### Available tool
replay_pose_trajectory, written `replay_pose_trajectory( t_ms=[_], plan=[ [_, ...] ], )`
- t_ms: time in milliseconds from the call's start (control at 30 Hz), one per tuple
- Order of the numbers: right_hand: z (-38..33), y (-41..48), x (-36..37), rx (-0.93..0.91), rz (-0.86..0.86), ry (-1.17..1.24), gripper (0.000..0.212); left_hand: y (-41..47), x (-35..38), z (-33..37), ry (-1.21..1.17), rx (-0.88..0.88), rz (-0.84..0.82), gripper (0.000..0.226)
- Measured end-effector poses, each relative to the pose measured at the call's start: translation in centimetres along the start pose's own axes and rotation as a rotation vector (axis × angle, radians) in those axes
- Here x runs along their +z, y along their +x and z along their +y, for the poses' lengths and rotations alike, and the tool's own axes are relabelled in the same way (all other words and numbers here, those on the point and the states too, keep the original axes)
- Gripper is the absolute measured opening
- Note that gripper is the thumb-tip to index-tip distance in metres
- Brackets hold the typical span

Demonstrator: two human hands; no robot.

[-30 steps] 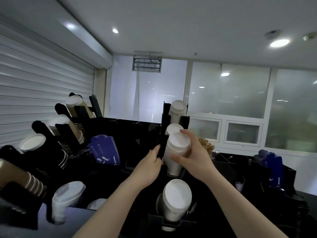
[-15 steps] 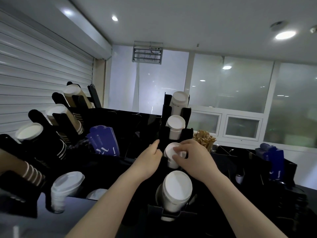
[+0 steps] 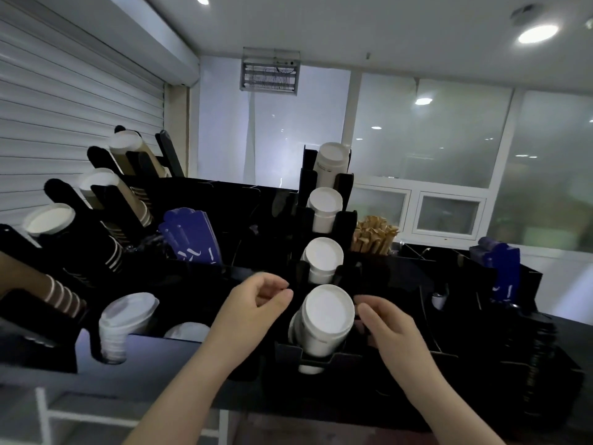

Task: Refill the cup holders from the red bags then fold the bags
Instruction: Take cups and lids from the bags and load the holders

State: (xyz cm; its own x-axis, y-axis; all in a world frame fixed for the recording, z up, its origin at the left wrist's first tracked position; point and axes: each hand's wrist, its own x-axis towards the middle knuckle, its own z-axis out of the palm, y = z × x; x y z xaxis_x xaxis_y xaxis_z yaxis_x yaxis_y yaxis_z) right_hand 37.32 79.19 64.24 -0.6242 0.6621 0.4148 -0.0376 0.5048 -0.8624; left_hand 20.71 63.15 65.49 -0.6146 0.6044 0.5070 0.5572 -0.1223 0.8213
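A black tiered cup holder [image 3: 346, 220] in the middle carries several stacks of white paper cups lying on their sides, bottoms toward me. The nearest stack [image 3: 324, 319] sits in the lowest slot, and the stack behind it [image 3: 323, 258] fills the slot above. My left hand [image 3: 253, 303] hovers just left of the nearest stack with loosely curled fingers and holds nothing. My right hand [image 3: 385, 319] is just right of that stack, fingers relaxed and empty. No red bag is in view.
A second black rack [image 3: 106, 200] at the left holds brown and black striped cups. White lids [image 3: 125, 322] stand at the lower left. Blue sleeves [image 3: 192, 236] and wooden stirrers [image 3: 373, 234] sit behind. Another blue stack [image 3: 502, 271] is at the right. A shutter closes the left wall.
My hands pushed the white cup stack down into its slot, let it go, then drew back toward me and apart. They now flank the lowest stack.
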Motion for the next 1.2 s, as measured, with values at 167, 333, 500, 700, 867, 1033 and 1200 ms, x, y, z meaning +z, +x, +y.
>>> replay_pose_trajectory(
  t_ms=[167, 333, 500, 700, 867, 1033, 1200],
  plan=[
    [0.7, -0.4, 0.3, 0.096, -0.225, 0.08, 0.072, -0.3, 1.1, -0.9, -0.02, -0.208, -0.313, 0.061],
    [0.0, 0.3, 0.3, 0.176, -0.244, 0.022, 0.086, 0.4, 0.5, -0.5, -0.264, -0.445, -0.447, 0.079],
    [-1.3, 1.3, 0.5, 0.302, -0.275, -0.033, 0.097, 0.5, 0.8, -0.7, -0.234, -0.483, -0.462, 0.079],
    [-2.7, 2.5, -0.1, 0.386, -0.32, -0.132, 0.093, 2.1, 0.1, -0.1, -0.206, -0.554, -0.589, 0.079],
    [-3.1, 2.6, -0.3, 0.401, -0.325, -0.174, 0.075, 3.1, -0.1, 0.4, -0.148, -0.573, -0.622, 0.076],
    [-3.0, 2.5, -0.2, 0.421, -0.311, -0.138, 0.083, 3.3, -0.2, 0.7, -0.11, -0.591, -0.599, 0.08],
    [-3.0, 2.6, -0.5, 0.444, -0.411, -0.051, 0.08, 3.2, 0.0, 1.0, -0.08, -0.599, -0.57, 0.076]
  ],
)
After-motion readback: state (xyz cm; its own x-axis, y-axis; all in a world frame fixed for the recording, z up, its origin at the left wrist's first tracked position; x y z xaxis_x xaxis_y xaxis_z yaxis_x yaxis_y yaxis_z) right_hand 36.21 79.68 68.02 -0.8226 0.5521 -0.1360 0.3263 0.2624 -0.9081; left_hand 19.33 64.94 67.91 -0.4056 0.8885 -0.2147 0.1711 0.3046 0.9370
